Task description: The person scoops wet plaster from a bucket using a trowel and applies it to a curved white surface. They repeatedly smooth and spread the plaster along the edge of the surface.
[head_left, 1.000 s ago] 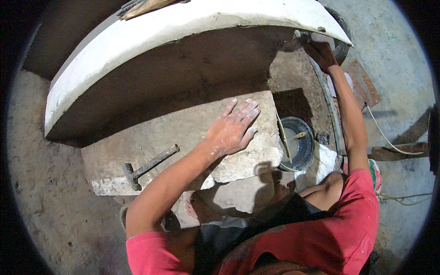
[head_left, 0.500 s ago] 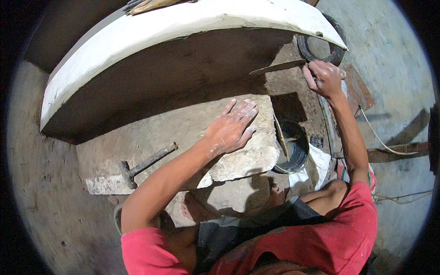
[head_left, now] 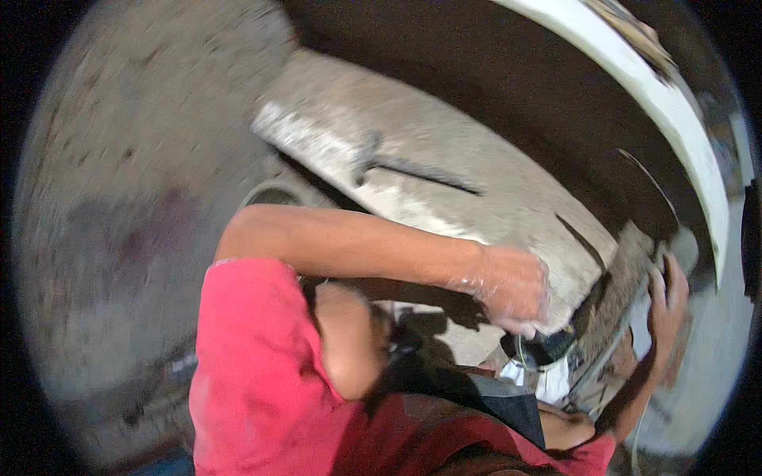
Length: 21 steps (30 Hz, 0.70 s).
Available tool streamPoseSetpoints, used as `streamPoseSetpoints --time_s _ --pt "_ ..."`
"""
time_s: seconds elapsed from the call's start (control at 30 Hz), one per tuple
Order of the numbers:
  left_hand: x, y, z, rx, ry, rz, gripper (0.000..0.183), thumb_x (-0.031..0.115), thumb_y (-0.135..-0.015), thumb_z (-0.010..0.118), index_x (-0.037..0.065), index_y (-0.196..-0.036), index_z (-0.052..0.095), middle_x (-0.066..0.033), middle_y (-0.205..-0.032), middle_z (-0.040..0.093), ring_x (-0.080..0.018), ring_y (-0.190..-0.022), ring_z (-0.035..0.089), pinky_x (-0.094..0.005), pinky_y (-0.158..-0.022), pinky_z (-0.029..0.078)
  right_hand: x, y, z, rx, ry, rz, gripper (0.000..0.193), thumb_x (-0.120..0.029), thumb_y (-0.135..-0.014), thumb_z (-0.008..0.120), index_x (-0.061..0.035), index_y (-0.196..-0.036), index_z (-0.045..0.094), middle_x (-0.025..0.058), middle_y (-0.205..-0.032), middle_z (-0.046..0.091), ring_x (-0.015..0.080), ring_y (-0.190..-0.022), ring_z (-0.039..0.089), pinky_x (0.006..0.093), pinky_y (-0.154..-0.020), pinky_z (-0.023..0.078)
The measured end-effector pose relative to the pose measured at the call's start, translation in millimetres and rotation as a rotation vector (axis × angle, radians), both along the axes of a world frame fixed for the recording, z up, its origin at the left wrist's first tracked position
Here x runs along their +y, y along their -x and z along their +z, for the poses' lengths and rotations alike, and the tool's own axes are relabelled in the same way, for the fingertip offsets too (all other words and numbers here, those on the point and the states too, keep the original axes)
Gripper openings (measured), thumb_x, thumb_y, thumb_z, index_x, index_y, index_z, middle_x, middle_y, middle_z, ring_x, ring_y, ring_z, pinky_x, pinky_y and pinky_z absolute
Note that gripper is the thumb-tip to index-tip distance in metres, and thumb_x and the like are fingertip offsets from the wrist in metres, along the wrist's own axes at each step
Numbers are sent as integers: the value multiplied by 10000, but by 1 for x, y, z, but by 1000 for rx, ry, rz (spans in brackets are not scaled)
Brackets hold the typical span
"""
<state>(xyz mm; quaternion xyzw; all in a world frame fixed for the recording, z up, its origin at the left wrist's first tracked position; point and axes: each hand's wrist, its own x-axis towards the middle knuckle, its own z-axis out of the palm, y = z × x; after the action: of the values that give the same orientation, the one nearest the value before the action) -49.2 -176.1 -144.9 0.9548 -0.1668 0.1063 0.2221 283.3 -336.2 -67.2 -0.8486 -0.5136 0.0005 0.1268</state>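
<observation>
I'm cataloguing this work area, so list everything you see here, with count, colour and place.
slab: one, grey-beige, centre
hammer: one, dark grey, lying on the slab
curved ledge: one, white edge, upper right
bundle: one, tan, blurred, by the ledge's top
bucket: one, black, below the slab's right end
sheet: one, white, below the bucket
round container: one, greyish, above the left forearm
ground: one, grey-brown, left side
shirt: one, red, lower edge
left hand: one, pale smears, near the bucket
right hand: one, blurred, right side; grip unclear
Smaller blurred items at right: uncountable
</observation>
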Motion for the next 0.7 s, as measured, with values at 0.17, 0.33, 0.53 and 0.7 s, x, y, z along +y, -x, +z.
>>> streamPoseSetpoints --time_s 0.17,0.33,0.53,0.7 --pt "48 157 44 -371 12 749 323 306 -873 762 118 -1134 785 -121 -947 783 -355 -874 751 -468 -787 612 6 49 27 -73 20 318 462 -238 -1111 615 55 -1466 587 300 -1455 628 434 -1351 599 486 -1169 426" --pt "25 399 22 -675 90 2034 368 285 -997 720 83 -1300 776 -133 -1093 825 -235 -956 788 -365 -921 589 37 113 44 -71 39 425 425 -173 -1097 627 43 -1459 575 279 -1423 635 442 -1284 630 460 -1108 480" --pt "-39 545 -93 -59 785 2540 419 284 -1044 630 32 -1361 739 -150 -1244 768 -265 -1138 696 -377 -1021 514 72 199 66 -155 148 499 395 -49 -1021 636 25 -1407 601 283 -1274 647 472 -1180 650 491 -989 526" --pt "-43 531 -102 -210 951 2339 365 221 -1059 655 15 -1348 740 -54 -1138 767 -174 -958 672 -341 -923 543 99 282 68 -207 207 600 454 39 -892 692 18 -1341 630 234 -1193 675 437 -1006 681 495 -841 540"
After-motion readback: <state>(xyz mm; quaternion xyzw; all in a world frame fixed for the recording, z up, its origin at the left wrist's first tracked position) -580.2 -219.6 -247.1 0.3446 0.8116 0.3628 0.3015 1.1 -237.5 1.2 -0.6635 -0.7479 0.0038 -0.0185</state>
